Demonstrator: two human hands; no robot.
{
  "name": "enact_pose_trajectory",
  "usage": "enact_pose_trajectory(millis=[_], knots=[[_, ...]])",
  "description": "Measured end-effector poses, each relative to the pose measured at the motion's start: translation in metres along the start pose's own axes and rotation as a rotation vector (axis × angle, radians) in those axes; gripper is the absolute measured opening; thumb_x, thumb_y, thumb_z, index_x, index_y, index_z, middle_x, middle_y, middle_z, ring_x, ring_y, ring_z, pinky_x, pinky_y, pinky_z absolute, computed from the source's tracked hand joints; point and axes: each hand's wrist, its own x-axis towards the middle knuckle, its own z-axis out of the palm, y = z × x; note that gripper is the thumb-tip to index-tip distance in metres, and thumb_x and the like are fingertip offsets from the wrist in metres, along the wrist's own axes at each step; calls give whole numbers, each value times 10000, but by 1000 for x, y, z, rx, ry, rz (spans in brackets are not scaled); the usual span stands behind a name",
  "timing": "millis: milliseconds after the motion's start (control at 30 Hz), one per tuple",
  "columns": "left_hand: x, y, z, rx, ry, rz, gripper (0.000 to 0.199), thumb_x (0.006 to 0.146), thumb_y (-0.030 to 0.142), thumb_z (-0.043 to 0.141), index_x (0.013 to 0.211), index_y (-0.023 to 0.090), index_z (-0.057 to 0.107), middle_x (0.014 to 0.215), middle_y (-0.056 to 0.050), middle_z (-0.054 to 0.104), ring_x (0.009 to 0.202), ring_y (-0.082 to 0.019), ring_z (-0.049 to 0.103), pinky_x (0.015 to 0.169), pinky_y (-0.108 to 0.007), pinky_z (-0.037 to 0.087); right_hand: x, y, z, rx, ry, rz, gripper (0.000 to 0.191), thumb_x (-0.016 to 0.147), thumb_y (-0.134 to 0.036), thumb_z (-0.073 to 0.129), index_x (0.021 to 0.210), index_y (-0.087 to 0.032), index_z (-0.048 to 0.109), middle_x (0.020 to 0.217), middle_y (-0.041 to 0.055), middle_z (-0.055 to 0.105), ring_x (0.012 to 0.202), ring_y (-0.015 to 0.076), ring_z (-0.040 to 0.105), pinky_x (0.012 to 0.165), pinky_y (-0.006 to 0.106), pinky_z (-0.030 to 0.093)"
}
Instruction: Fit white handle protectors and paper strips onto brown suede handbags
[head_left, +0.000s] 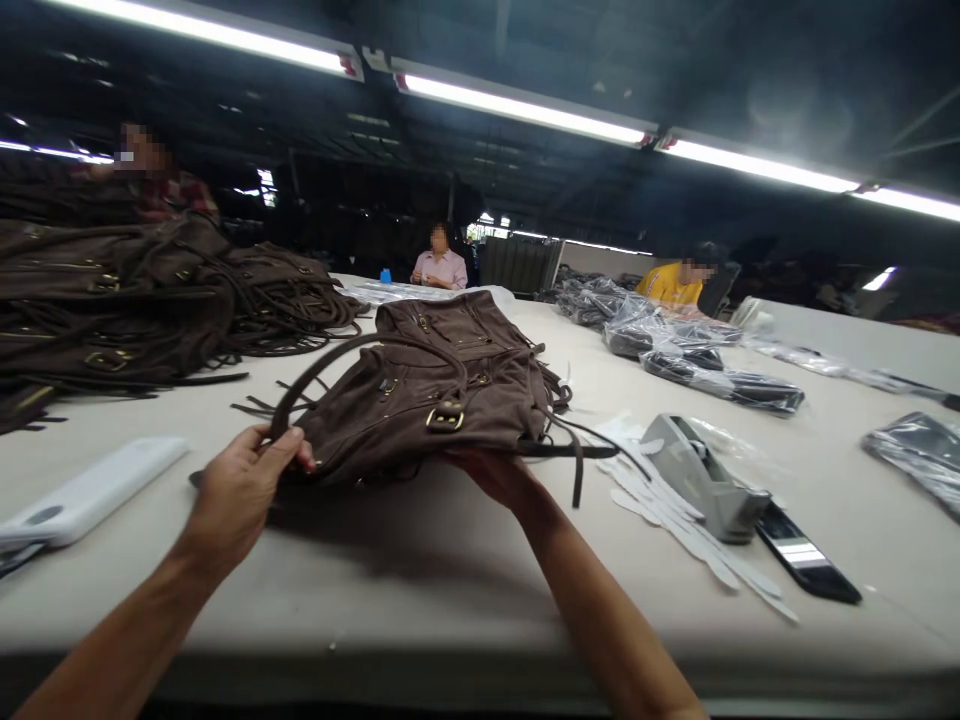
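A dark brown bag (420, 400) with brass buckles, a looped handle and loose straps lies flat over the pale table, its near edge lifted. At the bag's near left corner, my left hand (251, 475) pinches the edge and the base of the handle between thumb and fingers. My right hand (499, 475) reaches under the near right part of the bag; its fingers are hidden beneath it.
Brown bags (112, 300) are piled at the left, behind a white device (97, 490). On the right are a tape dispenser (705, 480), white paper strips (675, 520), a phone (806, 555) and plastic-wrapped items (720, 380). Three people are across the table (420, 620).
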Motion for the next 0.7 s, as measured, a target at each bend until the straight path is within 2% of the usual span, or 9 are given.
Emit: enact_pose_trajectory(millis=[67,100,133,200,300,400,500,633,700], knots=[[-5,37,-6,-438,-73,-73,296,729,356,731,735,184,489,621,40,488,605,-103,493,656,-237,508,11,-22,10,60,13,-69,280,672,-256,810,922,-205,694,952,3,725,922,189,676,863,357,549],[-7,56,-8,-584,-107,-90,294,706,291,766,725,176,496,597,52,452,566,-86,455,624,-226,507,17,-35,12,59,44,-113,279,666,-290,822,899,-204,695,897,4,727,853,180,680,809,328,561],[-8,73,-9,-657,-127,-69,256,718,244,763,742,168,519,586,57,435,539,-76,431,598,-223,509,22,-48,12,26,86,-154,288,667,-334,830,883,-199,695,837,5,721,773,167,674,742,303,565],[-9,100,-7,-704,-102,74,126,786,183,693,818,155,574,569,56,426,503,-77,421,544,-234,510,33,-72,9,-130,199,-213,340,671,-422,833,858,-174,695,753,10,700,653,142,638,643,271,546],[-9,120,2,-687,-56,334,53,835,119,608,871,155,593,548,53,429,474,-92,428,469,-240,477,42,-87,0,-385,315,-237,432,677,-512,806,890,-148,710,807,44,714,711,164,647,696,304,551],[-16,121,17,-605,-13,424,62,834,109,615,860,160,592,555,54,440,470,-92,423,463,-244,458,42,-76,-14,-488,277,-327,491,687,-512,795,1018,-158,720,1002,71,732,950,222,664,904,371,522],[-32,111,31,-517,-7,370,52,861,166,620,908,177,600,589,54,460,495,-87,439,499,-243,468,33,-56,-33,-526,239,-386,519,729,-522,761,1113,-179,699,1118,65,715,1101,249,627,1022,415,455],[-60,86,47,-391,-148,227,104,904,311,596,953,220,587,615,59,466,501,-88,455,500,-248,479,8,-32,-51,-569,222,-382,539,751,-568,723,1128,-184,699,1161,75,700,1165,301,591,1049,457,422],[-75,71,55,-291,-204,219,147,918,373,570,972,237,579,620,61,470,504,-93,475,499,-252,483,-10,-21,-54,-599,220,-392,571,784,-598,679,1188,-194,675,1232,86,668,1231,314,546,1080,466,387]])
